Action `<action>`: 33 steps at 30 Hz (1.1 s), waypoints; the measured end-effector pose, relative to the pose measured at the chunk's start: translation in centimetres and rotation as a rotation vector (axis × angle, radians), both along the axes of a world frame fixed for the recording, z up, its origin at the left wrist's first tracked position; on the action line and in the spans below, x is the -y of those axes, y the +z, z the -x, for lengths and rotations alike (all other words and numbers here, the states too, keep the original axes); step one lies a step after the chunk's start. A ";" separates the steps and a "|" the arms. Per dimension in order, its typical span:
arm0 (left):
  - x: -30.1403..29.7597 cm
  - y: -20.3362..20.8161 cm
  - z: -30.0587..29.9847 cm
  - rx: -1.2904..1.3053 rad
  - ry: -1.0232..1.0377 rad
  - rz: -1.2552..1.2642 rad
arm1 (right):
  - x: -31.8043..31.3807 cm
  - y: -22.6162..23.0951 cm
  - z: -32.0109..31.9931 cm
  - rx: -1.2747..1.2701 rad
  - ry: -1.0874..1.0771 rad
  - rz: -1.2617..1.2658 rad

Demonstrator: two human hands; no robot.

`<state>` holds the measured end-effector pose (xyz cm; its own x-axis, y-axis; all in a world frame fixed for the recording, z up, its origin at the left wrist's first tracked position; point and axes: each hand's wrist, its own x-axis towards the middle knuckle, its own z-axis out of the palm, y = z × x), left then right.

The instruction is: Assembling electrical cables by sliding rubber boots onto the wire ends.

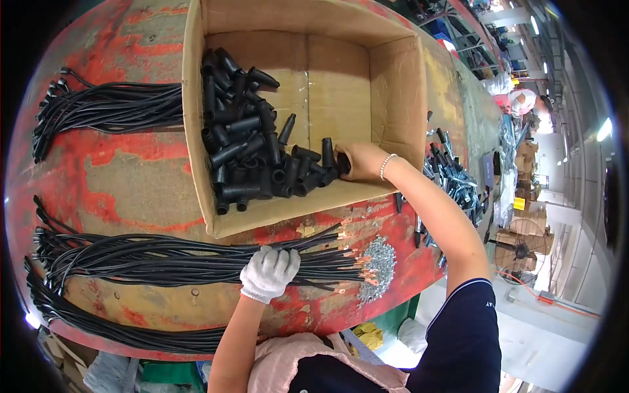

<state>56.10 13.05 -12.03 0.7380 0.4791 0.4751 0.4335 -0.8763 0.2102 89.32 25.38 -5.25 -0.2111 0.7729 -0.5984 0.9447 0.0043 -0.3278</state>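
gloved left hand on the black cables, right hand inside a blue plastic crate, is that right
Not a blue plastic crate: the head view shows the right hand inside a brown cardboard box. The gloved left hand is on the black cables.

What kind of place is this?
Likely a factory or assembly workshop: bundled black cables with bare copper ends, a cardboard box of black sleeves, and a pile of small metal parts, all on a worn workbench.
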 end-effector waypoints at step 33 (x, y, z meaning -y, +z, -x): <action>-0.1 0.0 -0.2 0.025 0.003 0.012 | -0.1 3.0 0.9 -0.044 -0.254 -0.232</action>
